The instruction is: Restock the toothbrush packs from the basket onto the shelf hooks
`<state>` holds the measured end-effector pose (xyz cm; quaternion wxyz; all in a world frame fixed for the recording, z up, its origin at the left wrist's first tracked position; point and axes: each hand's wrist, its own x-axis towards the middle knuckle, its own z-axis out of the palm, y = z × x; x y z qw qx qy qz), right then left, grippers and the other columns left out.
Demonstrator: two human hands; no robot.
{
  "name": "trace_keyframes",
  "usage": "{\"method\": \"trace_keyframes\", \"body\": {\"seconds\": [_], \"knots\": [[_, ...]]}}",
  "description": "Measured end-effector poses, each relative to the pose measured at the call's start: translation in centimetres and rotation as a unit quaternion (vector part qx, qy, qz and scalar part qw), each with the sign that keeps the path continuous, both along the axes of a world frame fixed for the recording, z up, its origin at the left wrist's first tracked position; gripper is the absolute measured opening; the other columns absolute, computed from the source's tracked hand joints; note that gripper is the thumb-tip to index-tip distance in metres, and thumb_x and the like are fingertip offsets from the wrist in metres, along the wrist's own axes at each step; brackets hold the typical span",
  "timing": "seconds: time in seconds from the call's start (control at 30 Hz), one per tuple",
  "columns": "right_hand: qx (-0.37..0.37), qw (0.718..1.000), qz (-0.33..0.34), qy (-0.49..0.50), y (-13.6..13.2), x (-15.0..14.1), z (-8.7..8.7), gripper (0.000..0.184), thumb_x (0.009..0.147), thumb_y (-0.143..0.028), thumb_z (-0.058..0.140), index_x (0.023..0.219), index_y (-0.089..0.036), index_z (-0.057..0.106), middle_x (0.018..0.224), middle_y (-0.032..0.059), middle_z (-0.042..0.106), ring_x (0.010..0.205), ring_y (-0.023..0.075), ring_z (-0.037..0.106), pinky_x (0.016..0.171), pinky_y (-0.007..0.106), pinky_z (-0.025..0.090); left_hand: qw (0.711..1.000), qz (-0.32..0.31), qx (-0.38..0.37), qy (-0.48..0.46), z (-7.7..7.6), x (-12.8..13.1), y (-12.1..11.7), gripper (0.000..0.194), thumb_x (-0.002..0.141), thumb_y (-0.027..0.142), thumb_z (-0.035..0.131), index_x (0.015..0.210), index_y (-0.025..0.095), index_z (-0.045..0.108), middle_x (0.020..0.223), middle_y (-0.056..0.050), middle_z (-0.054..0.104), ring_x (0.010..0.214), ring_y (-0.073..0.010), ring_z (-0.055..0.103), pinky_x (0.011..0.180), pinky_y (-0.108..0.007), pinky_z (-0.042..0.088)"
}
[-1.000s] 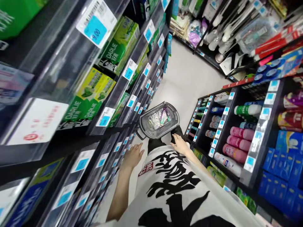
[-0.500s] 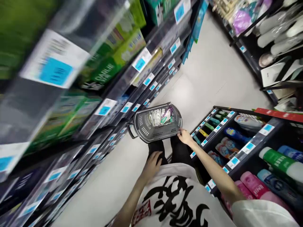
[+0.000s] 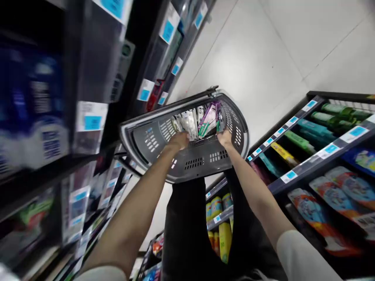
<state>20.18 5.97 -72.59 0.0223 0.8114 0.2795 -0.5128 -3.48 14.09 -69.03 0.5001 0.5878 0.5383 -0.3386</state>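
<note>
A grey plastic shopping basket point(image 3: 199, 162) with slotted walls is in front of my legs, its dark handle folded down at the left. Both of my arms reach into it. My left hand point(image 3: 179, 140) is inside, close to several slim white packages point(image 3: 190, 121); its fingers are blurred. Toward the right end, my right hand point(image 3: 225, 137) is beside a purple, white and green package point(image 3: 208, 119). Its fingertips are hidden among the contents, so I cannot see whether it grips anything.
A tall shelf with blue-and-white price tags point(image 3: 92, 121) rises close on the left. To the right stands a low shelf holding bottles and pouches point(image 3: 331, 187), with a yellow package point(image 3: 284, 154) among its goods. Pale floor tiles point(image 3: 263, 58) extend ahead.
My view has tilted down and come closer to the basket. My right hand has left the basket's rim and gone inside. My left hand has moved from my thigh into the basket.
</note>
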Motion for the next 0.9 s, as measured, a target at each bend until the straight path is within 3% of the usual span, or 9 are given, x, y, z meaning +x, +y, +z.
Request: {"method": "trace_keyframes", "body": {"seconds": [0.07,0.17,0.23,0.33,0.5,0.67,0.77,0.9], "knots": [[-0.006,1.000,-0.016,-0.021,-0.2,-0.5,-4.5,0.056,0.088,-0.026,0.061,0.139,-0.009,0.045,0.136,0.0228,0.059,0.127,0.0327,0.058,0.110,0.048,0.045,0.998,0.017,0.046,-0.028,-4.6,2.1,0.6,0.035,0.088,0.021,0.055,0.122,0.016,0.064,0.119,-0.014,0.070,0.111,-0.0280,0.065,0.103,-0.041,0.049],[0.012,0.997,-0.044,-0.058,-0.7,-1.0,-9.8,0.062,0.086,-0.024,0.065,0.140,-0.005,0.042,0.141,0.0264,0.053,0.135,0.0342,0.051,0.115,0.047,0.040,0.989,0.068,0.124,-0.051,-9.6,5.4,-1.1,0.046,0.092,0.022,0.049,0.138,0.017,0.051,0.139,-0.015,0.055,0.123,-0.0239,0.059,0.110,-0.036,0.046],[0.031,0.995,-0.062,-0.075,-0.9,-1.2,-12.3,0.063,0.084,-0.022,0.066,0.140,-0.004,0.042,0.140,0.0265,0.053,0.135,0.0347,0.050,0.116,0.048,0.039,0.977,0.119,0.164,-0.063,-11.9,6.7,-3.3,0.053,0.089,0.020,0.054,0.141,0.013,0.046,0.141,-0.017,0.051,0.128,-0.0255,0.055,0.113,-0.037,0.043],[0.043,0.995,-0.048,-0.073,-1.0,-1.2,-14.8,0.060,0.085,-0.021,0.066,0.139,-0.008,0.043,0.138,0.0234,0.054,0.134,0.0351,0.051,0.114,0.050,0.040,0.962,0.175,0.195,-0.077,-14.2,7.4,-6.2,0.070,0.078,0.015,0.067,0.144,0.014,0.042,0.145,-0.019,0.047,0.136,-0.0325,0.046,0.118,-0.046,0.038],[0.016,0.996,0.021,-0.082,0.1,-0.6,-15.8,0.061,0.083,-0.026,0.070,0.135,-0.009,0.043,0.131,0.0230,0.056,0.122,0.0392,0.058,0.107,0.058,0.044,0.966,0.157,0.203,-0.024,-15.7,7.6,-7.7,0.089,0.071,0.010,0.071,0.150,0.015,0.031,0.148,-0.022,0.044,0.136,-0.0435,0.041,0.109,-0.063,0.041],[0.018,0.997,0.058,-0.044,1.3,-0.1,-14.1,0.060,0.078,-0.043,0.075,0.124,-0.012,0.051,0.118,0.0192,0.065,0.112,0.0385,0.064,0.101,0.058,0.049,0.968,0.218,0.124,-0.024,-15.8,8.0,-6.8,0.050,0.074,0.007,0.064,0.123,0.016,0.056,0.121,-0.018,0.062,0.113,-0.0369,0.060,0.101,-0.053,0.048],[0.028,0.999,0.019,0.006,1.5,-0.2,-13.5,0.048,0.079,-0.044,0.072,0.114,-0.016,0.056,0.108,0.0148,0.069,0.108,0.0354,0.066,0.100,0.054,0.050,0.964,0.238,0.110,-0.046,-15.6,8.2,-6.5,0.036,0.070,0.005,0.064,0.105,0.016,0.060,0.108,-0.015,0.065,0.104,-0.0319,0.063,0.099,-0.048,0.049],[0.027,0.996,-0.059,0.056,0.6,-0.4,-13.6,0.030,0.077,-0.030,0.066,0.105,-0.020,0.059,0.098,0.0085,0.070,0.104,0.0318,0.067,0.100,0.050,0.051,0.952,0.281,0.092,-0.080,-15.2,8.6,-7.2,0.024,0.072,0.010,0.065,0.092,0.018,0.057,0.094,-0.007,0.065,0.096,-0.0260,0.064,0.097,-0.044,0.050]]}}
